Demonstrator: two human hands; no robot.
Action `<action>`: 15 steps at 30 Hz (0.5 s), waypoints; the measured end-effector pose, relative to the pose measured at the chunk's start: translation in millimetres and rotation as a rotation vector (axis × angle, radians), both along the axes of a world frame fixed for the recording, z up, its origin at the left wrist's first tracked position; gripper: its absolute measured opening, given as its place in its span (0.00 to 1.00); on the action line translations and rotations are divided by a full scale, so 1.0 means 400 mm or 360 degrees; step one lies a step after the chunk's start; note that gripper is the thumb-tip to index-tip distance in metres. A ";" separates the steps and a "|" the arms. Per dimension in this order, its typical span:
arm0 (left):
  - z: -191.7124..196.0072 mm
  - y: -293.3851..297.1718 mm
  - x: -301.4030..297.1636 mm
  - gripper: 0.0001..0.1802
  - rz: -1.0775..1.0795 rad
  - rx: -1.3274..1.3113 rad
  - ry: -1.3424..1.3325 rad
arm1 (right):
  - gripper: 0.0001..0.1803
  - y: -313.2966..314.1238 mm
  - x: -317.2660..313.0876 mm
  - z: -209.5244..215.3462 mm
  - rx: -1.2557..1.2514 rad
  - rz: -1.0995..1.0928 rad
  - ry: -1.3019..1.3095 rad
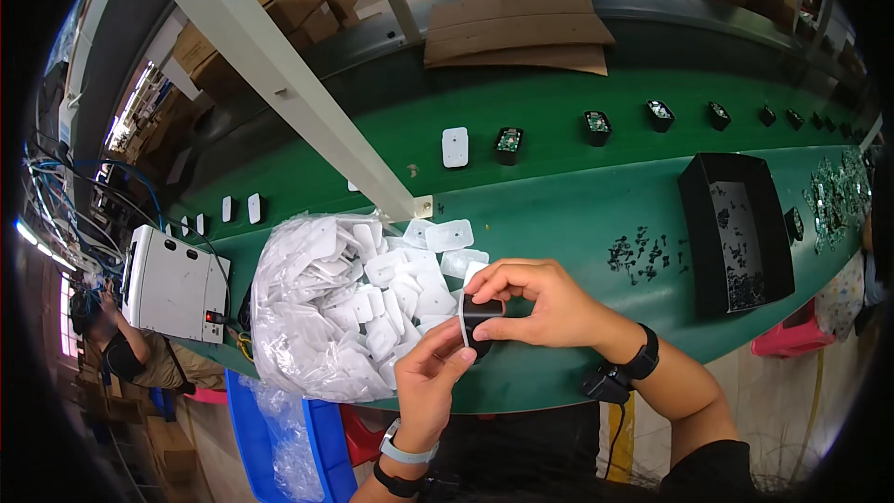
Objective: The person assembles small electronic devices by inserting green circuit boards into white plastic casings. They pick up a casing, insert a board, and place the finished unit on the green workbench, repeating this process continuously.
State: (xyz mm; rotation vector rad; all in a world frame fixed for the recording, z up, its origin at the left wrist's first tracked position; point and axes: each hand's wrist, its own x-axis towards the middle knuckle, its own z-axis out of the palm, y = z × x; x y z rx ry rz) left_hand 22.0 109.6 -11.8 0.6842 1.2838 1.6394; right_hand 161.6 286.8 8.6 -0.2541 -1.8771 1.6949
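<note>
Both hands meet over the near edge of a green conveyor belt [559,214], clamped together on one small black housing [481,315].

Right hand [540,303] pinches the housing from above while the left hand [430,382] presses a white plastic cover [466,303] against its side. Just left lies a clear bag of white covers [321,317]; a black tray [740,228] and scattered small black parts [644,251] sit to the right. More black housings [596,126] ride the belt's far side.

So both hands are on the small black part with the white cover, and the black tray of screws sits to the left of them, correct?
Not quite. Both the left hand and the right hand do hold the small black part with its white cover, but the black tray lies to their right, as the head view shows. The clear bag of white covers is on the left.
</note>
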 end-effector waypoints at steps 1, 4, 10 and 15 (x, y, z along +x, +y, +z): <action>0.002 0.000 -0.001 0.21 0.0001 0.0003 0.0023 | 0.17 -0.001 -0.001 -0.001 -0.0005 0.0000 0.0002; 0.018 0.003 -0.005 0.21 -0.0011 0.0028 0.0100 | 0.17 -0.011 -0.008 -0.008 -0.0081 -0.0031 0.0104; 0.041 0.011 -0.005 0.26 -0.0038 0.0177 0.0386 | 0.15 -0.015 -0.003 0.009 0.0153 -0.0084 0.0052; 0.046 0.008 -0.034 0.28 -0.0120 0.0237 0.0770 | 0.15 -0.023 -0.009 -0.010 0.0163 -0.0111 0.0124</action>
